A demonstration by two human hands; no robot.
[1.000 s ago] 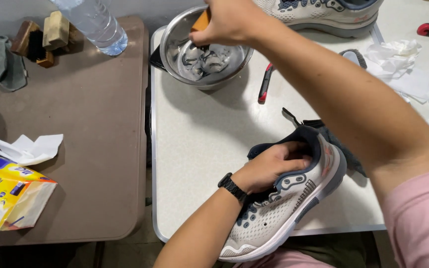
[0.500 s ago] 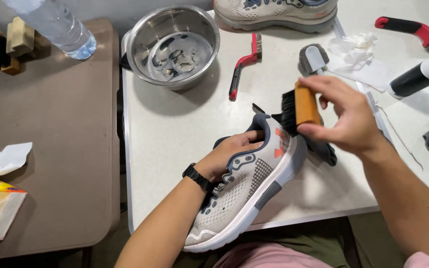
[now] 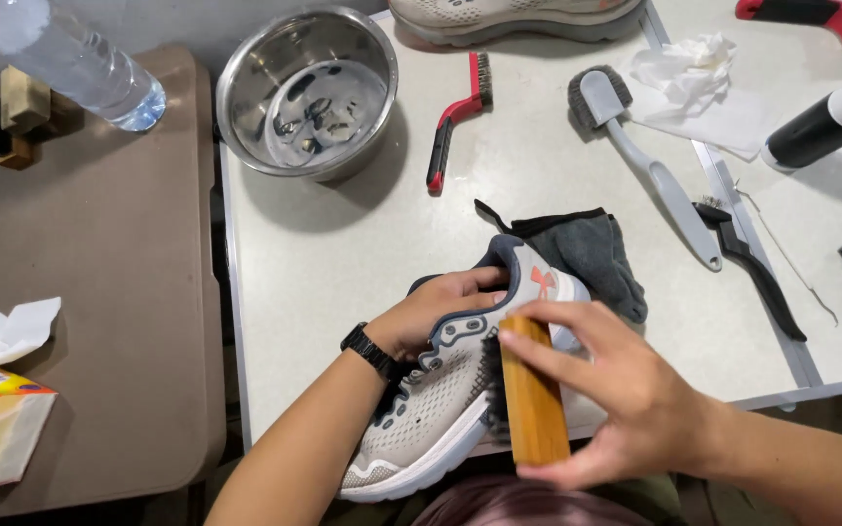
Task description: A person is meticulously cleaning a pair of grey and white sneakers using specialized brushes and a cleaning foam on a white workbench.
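Observation:
A white and grey running shoe (image 3: 431,409) lies on its side at the near edge of the white table (image 3: 343,253). My left hand (image 3: 436,312), with a black watch on the wrist, is tucked into the shoe's opening and holds it. My right hand (image 3: 626,399) grips a wooden-backed brush (image 3: 530,399) with black bristles, pressed against the shoe's side. A dark grey cloth (image 3: 592,255) lies under the heel.
A steel bowl of water (image 3: 306,93) stands at the back. A red-handled brush (image 3: 455,117), a grey long-handled brush (image 3: 650,170), a black brush (image 3: 752,268), crumpled tissue (image 3: 694,78), a second shoe (image 3: 514,19) and a bottle (image 3: 825,127) lie around. The brown table (image 3: 99,282) holds a water bottle (image 3: 70,63).
My right hand took the wooden brush from the bowl, carried it over the heel, and now presses it on the shoe's side. The view shifted right.

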